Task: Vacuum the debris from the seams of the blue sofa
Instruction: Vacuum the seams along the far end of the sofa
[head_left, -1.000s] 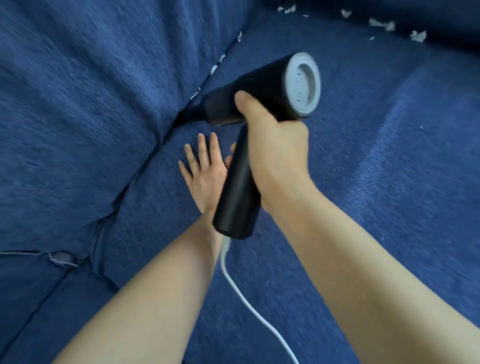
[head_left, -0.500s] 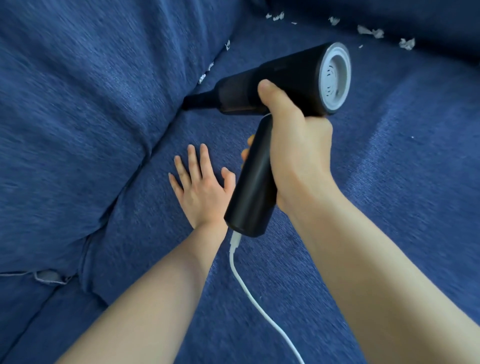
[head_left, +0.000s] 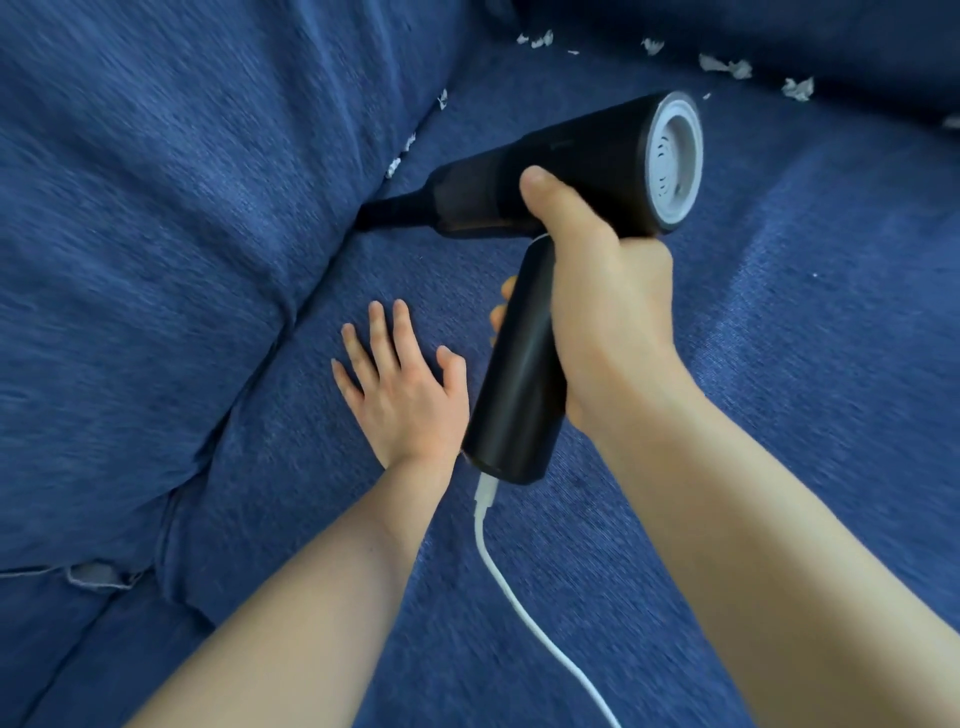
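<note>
My right hand (head_left: 602, 322) grips the handle of a black handheld vacuum (head_left: 571, 171) with a grey rear cap. Its narrow nozzle (head_left: 384, 213) pokes into the seam between the blue sofa's seat cushion (head_left: 779, 415) and the back cushion (head_left: 156, 234). My left hand (head_left: 405, 395) presses flat on the seat cushion, fingers spread, just below the nozzle. White paper scraps (head_left: 400, 156) lie in the seam above the nozzle. More white scraps (head_left: 722, 65) sit along the far seam at the top right.
A white cable (head_left: 519, 608) runs from the bottom of the vacuum's handle down across the seat cushion toward the lower edge. A frayed fabric edge (head_left: 93, 574) shows at the lower left under the back cushion.
The vacuum and my right hand have slid up along the seam toward the scraps. My left hand has stayed flat on the seat, a little farther from the nozzle.
</note>
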